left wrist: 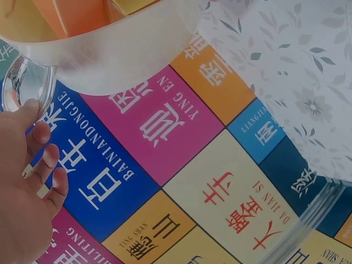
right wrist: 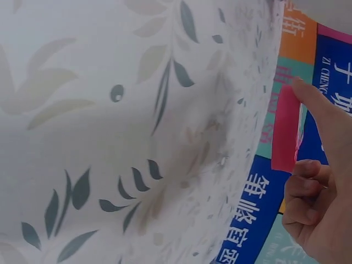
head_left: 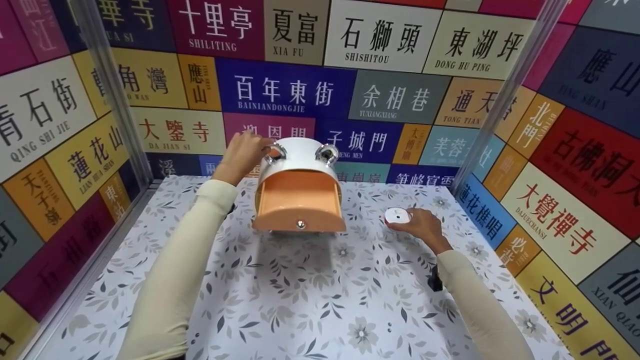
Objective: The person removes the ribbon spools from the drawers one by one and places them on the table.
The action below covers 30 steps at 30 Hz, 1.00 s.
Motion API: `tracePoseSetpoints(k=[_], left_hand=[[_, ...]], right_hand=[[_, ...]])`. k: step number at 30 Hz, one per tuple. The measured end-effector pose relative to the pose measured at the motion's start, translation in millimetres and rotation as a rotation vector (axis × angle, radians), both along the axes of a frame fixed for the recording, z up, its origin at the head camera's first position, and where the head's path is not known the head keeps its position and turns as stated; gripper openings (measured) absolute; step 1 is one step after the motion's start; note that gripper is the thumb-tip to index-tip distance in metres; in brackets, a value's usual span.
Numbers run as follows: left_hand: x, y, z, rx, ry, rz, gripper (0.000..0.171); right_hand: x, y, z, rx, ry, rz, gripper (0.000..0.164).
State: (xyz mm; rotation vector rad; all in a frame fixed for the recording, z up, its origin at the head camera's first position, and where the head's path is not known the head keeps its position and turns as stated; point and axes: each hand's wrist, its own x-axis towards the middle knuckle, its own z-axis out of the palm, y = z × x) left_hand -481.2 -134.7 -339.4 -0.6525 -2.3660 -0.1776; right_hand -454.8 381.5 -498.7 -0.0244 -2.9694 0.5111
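Observation:
A white rounded container (head_left: 302, 161) stands at the back of the table. Its orange drawer (head_left: 277, 218), with a small silver knob, is pulled out toward me. On top sit two shiny silver rings, and my left hand (head_left: 244, 154) pinches the left ring (left wrist: 49, 91). The thumb's hold is partly hidden in the left wrist view. To the right of the container, my right hand (head_left: 426, 226) holds a small flat block (head_left: 397, 216) between thumb and fingers. Its top is white with a dark dot; its side is pink-red (right wrist: 285, 129). The block is raised off the table.
The table (head_left: 300, 305) wears a white cloth with grey leaves and flowers. Panels of coloured name tiles (head_left: 287, 92) enclose it at the back and sides. Clear corner posts (head_left: 117, 90) rise at the back left and back right.

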Motion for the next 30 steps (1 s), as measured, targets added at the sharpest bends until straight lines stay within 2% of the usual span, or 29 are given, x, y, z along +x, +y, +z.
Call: tracePoseSetpoints(k=[7,14,22,30], left_hand=[[-0.4,1,2.3,-0.004,0.004,0.005,0.02],[-1.0,0,-0.6,-0.022,0.004,0.013,0.016],[-0.6,0,-1.8,-0.005,0.002,0.002,0.017],[0.2,0,-1.8,-0.002,-0.01,0.004,0.019]], right_hand=[[-0.7,3,-16.5,-0.024,-0.001,0.013,0.091],[3.3,6,-29.0,-0.017,-0.018,0.022,0.078],[3.3,7,-34.6,-0.046,-0.054,0.014,0.078],[11.7,3,-37.7,-0.088,-0.077,0.011,0.092]])
